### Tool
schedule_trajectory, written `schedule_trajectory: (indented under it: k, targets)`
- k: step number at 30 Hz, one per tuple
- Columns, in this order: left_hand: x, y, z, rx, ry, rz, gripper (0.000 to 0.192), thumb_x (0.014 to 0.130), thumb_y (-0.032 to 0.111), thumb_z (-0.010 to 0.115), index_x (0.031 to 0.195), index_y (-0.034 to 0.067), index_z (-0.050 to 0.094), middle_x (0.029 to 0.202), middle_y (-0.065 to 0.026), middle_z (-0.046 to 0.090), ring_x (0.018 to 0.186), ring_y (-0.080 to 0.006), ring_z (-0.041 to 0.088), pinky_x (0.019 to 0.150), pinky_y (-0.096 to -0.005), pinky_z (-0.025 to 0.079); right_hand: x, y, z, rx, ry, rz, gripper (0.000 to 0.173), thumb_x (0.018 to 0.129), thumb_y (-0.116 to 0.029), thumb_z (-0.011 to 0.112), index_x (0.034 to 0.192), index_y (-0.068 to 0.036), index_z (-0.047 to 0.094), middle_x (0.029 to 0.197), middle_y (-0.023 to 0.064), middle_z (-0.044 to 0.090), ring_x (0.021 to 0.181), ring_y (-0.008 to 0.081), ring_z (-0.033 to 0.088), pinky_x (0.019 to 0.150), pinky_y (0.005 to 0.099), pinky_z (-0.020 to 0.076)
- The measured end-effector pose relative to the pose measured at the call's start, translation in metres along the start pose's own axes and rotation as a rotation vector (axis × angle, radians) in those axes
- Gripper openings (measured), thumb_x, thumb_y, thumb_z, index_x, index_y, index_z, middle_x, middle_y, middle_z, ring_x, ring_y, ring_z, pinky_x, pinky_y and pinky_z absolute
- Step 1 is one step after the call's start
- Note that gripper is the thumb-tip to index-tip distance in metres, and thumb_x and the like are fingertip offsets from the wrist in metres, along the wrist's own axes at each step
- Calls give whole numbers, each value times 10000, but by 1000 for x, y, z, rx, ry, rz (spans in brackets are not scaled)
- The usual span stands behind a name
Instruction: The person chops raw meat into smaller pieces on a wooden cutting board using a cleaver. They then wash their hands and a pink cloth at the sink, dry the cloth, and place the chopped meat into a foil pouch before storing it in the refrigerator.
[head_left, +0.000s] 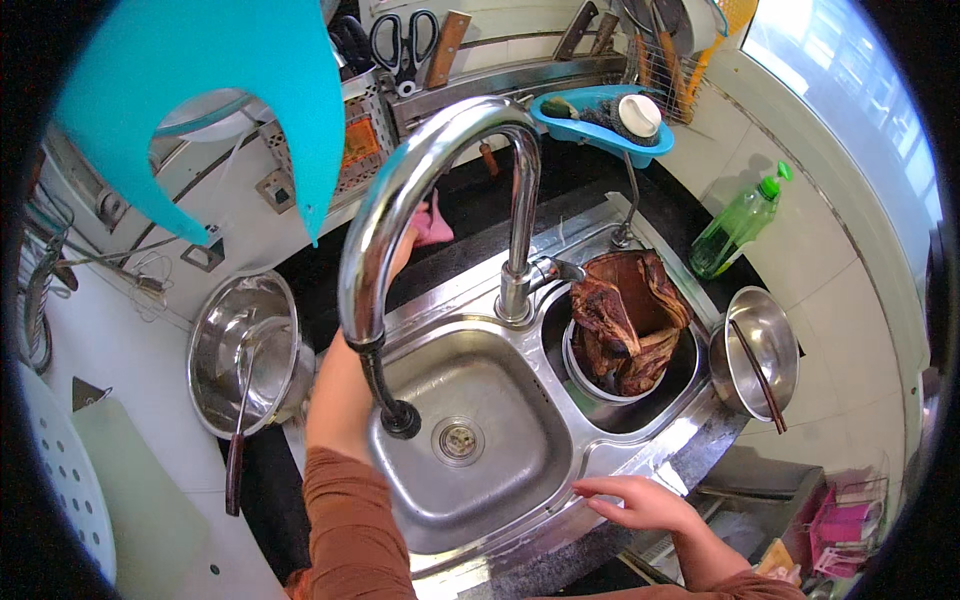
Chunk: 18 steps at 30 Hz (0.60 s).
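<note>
My left arm reaches behind the curved chrome faucet (442, 150). At its end, my left hand (417, 225) is on a pink cloth (435, 227) upon the black counter; the faucet hides part of the hand. Over the front rim of the steel sink (480, 390), my right hand (637, 501) hovers or rests with its fingers apart and nothing in it. The large basin beside it holds no dishes. In the smaller basin to the right, dark dried or smoked meat (630, 322) sits in a white bowl (600, 391).
Steel bowls with a ladle (235, 465) stand left. A steel bowl with chopsticks (757, 379) stands right, below a green soap bottle (735, 225). A blue caddy (547, 120) with scrubbers is at the back. A turquoise object (247, 45) hangs at upper left.
</note>
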<state>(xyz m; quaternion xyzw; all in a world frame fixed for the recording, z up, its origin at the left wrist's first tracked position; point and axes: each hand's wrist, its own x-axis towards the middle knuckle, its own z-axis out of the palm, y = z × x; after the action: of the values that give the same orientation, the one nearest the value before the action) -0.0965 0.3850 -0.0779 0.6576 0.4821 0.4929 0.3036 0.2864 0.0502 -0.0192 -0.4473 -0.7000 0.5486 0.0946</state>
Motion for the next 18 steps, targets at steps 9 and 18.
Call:
schedule_trajectory:
  k: [9, 18]
  targets:
    - [-13, -11, 84, 22, -491, -38, 376, 787, -41, 457, 1091, 64, 651, 1134, -113, 618, 1128, -230, 564, 991, -310, 414, -13, 16, 0, -89, 28, 29, 356, 938, -219, 556, 1261, -68, 574, 1112, 158, 658, 1003, 301, 647, 861, 365, 507]
    - [-173, 54, 65, 20, -615, -256, 204, 767, -8, 480, 788, 60, 671, 783, -29, 666, 737, -125, 618, 679, -274, 493, 30, -8, 5, -154, 121, -188, 410, 898, -174, 607, 1288, -68, 541, 1157, 157, 633, 1035, 311, 631, 889, 377, 501]
